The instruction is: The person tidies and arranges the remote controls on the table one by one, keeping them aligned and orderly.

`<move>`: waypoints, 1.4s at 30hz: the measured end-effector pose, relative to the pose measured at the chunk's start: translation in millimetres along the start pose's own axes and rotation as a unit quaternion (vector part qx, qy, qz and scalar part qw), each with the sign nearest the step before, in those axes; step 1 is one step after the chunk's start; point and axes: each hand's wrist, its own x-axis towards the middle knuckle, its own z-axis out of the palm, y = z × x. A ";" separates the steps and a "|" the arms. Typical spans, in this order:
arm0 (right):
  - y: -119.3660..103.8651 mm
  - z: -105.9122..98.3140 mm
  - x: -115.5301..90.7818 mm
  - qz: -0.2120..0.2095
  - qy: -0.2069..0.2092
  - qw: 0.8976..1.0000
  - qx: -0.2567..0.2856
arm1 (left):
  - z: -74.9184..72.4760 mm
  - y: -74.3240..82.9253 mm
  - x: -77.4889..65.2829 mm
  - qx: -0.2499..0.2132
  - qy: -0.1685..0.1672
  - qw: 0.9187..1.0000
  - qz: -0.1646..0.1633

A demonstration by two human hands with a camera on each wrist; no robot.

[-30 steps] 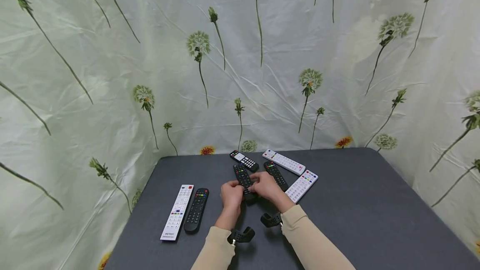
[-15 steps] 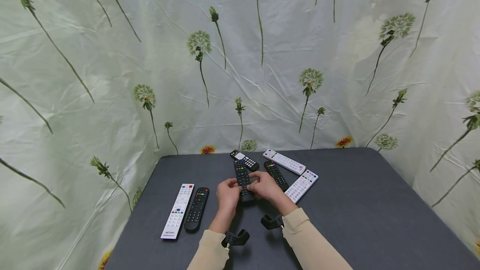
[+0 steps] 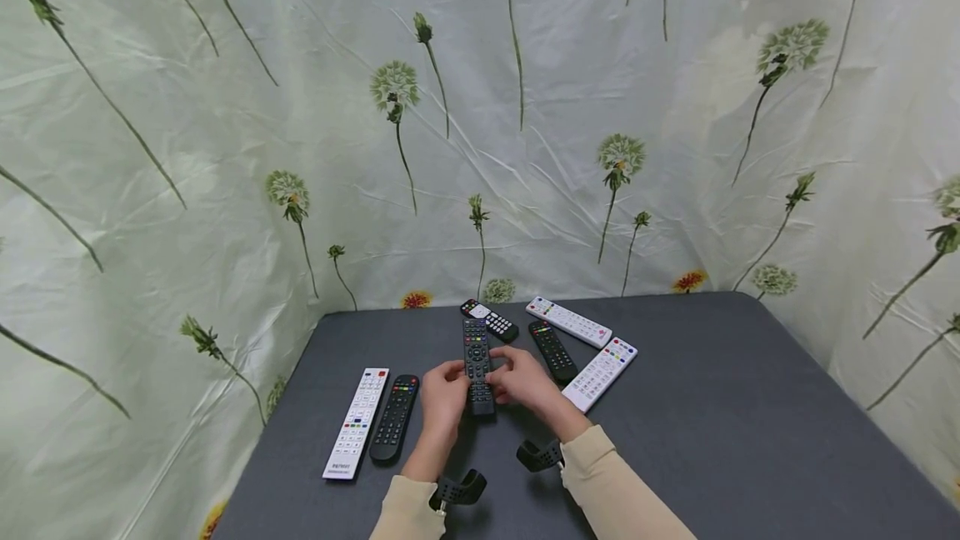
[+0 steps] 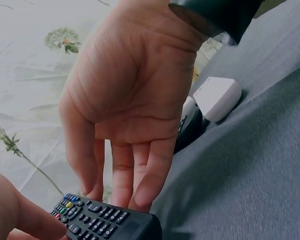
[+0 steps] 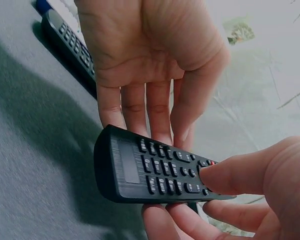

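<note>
Between the two hands is a black remote control [image 3: 477, 361] with its near end toward me and coloured buttons at its far end. My left hand [image 3: 442, 397] holds its left side; in the left wrist view the left thumb [image 4: 37, 220] lies over the button face. From the other side my right hand [image 3: 525, 377] grips it, and in the right wrist view the right thumb [image 5: 235, 172] presses on the buttons with fingers underneath. The remote appears raised, with a shadow on the cloth. Its underside is hidden.
Left on the dark table [image 3: 712, 407] lie a white remote [image 3: 356, 423] and a black remote [image 3: 393, 419]. Behind and right are a black-and-white remote [image 3: 489, 320], a black remote [image 3: 553, 352] and two white remotes [image 3: 568, 322]. A flowered curtain [image 3: 330, 140] hangs behind.
The held remote has turned from a slant to nearly straight and shifted slightly left. My left hand has moved left with it; the right hand has shifted slightly left. The remaining remotes stay put.
</note>
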 end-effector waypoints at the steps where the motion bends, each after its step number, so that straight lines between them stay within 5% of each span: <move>1: -0.6 1.2 -0.9 -0.002 -0.003 1.000 0.005 | -1.7 -0.1 -0.4 0.003 0.000 1.000 -0.003; 19: -8.8 13.4 -11.8 0.016 -0.063 0.997 0.052 | -31.4 -2.4 -7.6 0.060 0.011 0.997 0.040; 42: 2.7 39.0 -24.4 0.039 -0.115 0.990 0.069 | -57.8 -13.0 -22.9 0.137 0.020 0.990 0.008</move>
